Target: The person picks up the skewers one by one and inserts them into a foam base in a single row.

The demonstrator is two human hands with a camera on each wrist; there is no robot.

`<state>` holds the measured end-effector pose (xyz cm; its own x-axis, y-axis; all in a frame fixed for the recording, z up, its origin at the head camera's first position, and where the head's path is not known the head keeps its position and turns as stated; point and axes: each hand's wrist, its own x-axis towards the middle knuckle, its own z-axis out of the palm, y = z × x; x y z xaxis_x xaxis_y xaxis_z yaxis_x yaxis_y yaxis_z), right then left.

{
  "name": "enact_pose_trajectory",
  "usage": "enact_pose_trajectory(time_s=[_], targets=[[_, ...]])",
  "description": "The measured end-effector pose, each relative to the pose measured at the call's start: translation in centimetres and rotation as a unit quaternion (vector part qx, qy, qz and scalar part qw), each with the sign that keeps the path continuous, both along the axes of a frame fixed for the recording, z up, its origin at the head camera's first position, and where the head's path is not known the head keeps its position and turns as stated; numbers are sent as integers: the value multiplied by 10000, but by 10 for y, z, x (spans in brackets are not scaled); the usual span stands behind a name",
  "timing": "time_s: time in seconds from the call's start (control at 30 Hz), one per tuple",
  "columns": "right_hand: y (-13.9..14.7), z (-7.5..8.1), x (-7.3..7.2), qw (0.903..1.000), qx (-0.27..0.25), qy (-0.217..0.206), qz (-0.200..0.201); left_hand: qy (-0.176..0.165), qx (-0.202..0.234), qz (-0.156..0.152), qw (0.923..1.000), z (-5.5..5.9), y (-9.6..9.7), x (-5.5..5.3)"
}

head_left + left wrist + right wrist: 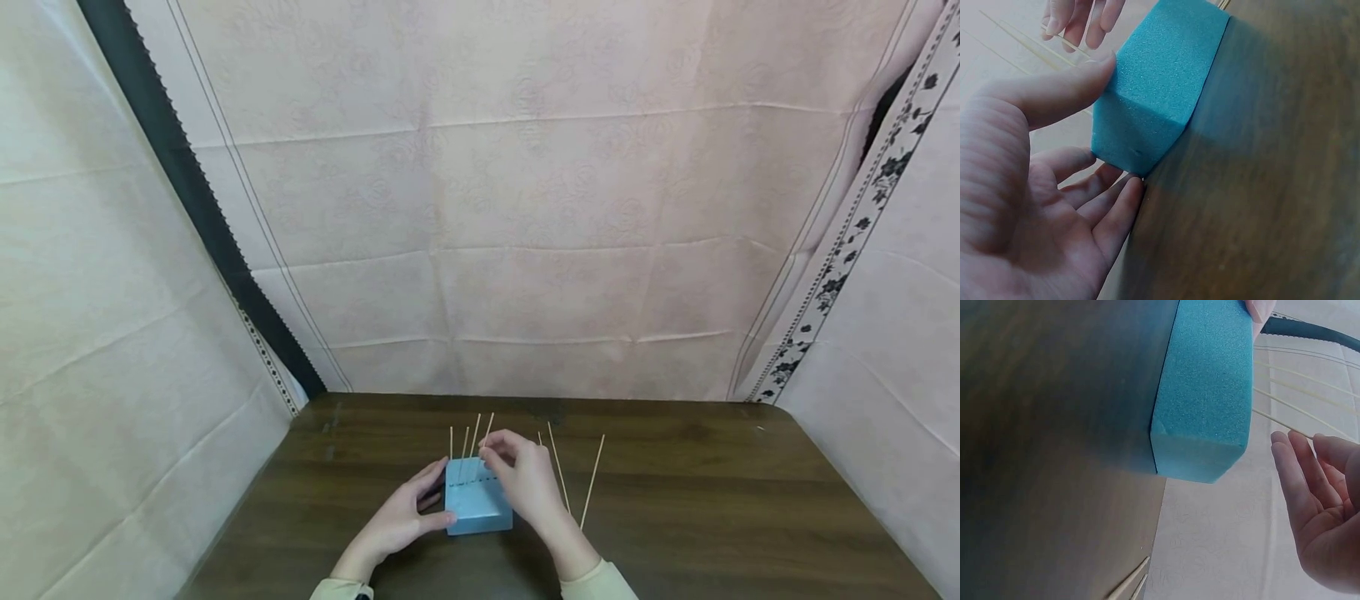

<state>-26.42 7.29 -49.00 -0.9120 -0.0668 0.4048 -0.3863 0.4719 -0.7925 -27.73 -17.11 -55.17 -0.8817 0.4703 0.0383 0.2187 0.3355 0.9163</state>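
Observation:
A light-blue foam block (477, 508) sits on the table, with several thin wooden sticks (1310, 411) standing in a row along its top. My left hand (401, 518) holds the block at its left end; the thumb (1079, 90) lies against the upper edge and the other fingers reach round the far side. Over the block's right part, my right hand (528, 482) pinches one of the sticks (1282, 423) between thumb and fingertips. That stick's lower end meets the block's top face in the right wrist view.
Loose sticks (559, 471) lie on the brown wooden table (697, 500) just right of my right forearm. Pale cloth (540, 192) hangs behind the table, and more cloth (135, 333) closes off both sides.

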Motion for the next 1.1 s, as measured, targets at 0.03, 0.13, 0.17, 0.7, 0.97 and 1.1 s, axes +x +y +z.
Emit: enact_pose_trajectory(time_s=[0.03, 0.13, 0.17, 0.7, 0.97, 1.1], targets=[[0, 0, 0, 10000, -9, -16, -1, 0, 7, -8, 10000, 0, 0, 0], [0, 0, -1, 10000, -13, -39, 6, -1, 26, -17, 10000, 0, 0, -1], [0, 0, -1, 10000, -17, -44, 7, -7, 33, -19, 10000, 0, 0, -1], [6, 3, 0, 9994, 14, -221, 267, 14, 13, -6, 10000, -1, 1, -1], [30, 6, 1, 9961, 23, -659, 588, -57, -10, 74, 10000, -2, 1, 0], [44, 7, -1, 9937, 230, -809, 740, -83, 5, 77, 9999, -1, 2, 0]])
